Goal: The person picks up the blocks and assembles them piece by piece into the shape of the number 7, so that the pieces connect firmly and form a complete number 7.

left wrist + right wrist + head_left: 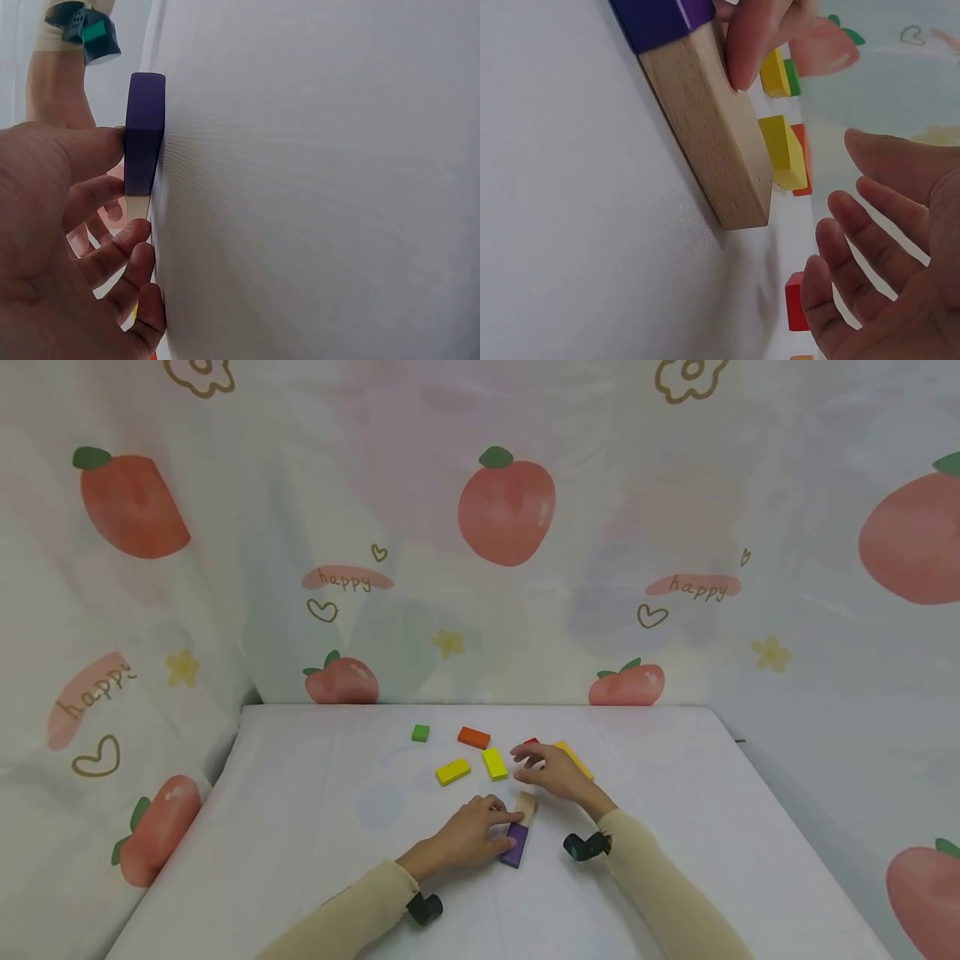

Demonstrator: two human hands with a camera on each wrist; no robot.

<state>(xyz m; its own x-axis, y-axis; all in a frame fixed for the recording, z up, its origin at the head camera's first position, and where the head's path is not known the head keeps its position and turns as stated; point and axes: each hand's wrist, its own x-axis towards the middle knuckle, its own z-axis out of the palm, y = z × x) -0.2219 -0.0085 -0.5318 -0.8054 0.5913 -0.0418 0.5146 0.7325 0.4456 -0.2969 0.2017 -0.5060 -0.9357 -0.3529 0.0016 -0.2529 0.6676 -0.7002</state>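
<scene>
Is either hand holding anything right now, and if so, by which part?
Nothing is gripped. The left hand only touches: index finger on top of the plain wood block, thumb on the purple block. The right hand is empty.

Worktop (300,835) passable left of the left hand (467,833); ahead, 2 yellow blocks (453,772) and 1 orange block (474,737) obstruct.

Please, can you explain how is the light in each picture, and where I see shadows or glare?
Head view: dim, fairly even light, soft shadow on the table beside the right sleeve; left wrist view: purple block looks dark, picture dims toward its right edge; right wrist view: soft shadow past the wooden block's end, faint sheen nearby, no strong glare.
</scene>
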